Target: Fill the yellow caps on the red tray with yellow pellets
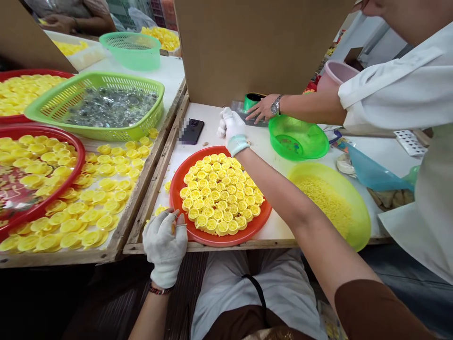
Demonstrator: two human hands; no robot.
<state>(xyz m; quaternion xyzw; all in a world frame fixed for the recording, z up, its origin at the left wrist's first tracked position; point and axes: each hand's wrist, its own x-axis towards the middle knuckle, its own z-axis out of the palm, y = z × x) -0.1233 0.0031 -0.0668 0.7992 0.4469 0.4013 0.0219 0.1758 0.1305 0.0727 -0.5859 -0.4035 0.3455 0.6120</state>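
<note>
My left hand (164, 248), in a white glove with bare fingertips, is at the near left rim of a red tray (264, 218). Its fingers curl toward the thumb; what they hold, if anything, is too small to make out. Many round yellow plastic pieces (221, 196) lie packed together in the tray. Beyond its far rim, my gloved right hand (231, 128) is raised with the fingers closed, and their contents are hidden. It is close to a flat grey, clear-looking item (257, 122), where another person's bare hand (264, 109) rests by a green roll (249, 102).
A dark phone (191, 131) lies left of my right hand. To the right are a green basin (299, 141) and a yellow-green bowl (361, 222) of small yellow bits. Leftward stand a green basket (155, 101) and a red tray (80, 153). A co-worker leans in from the right.
</note>
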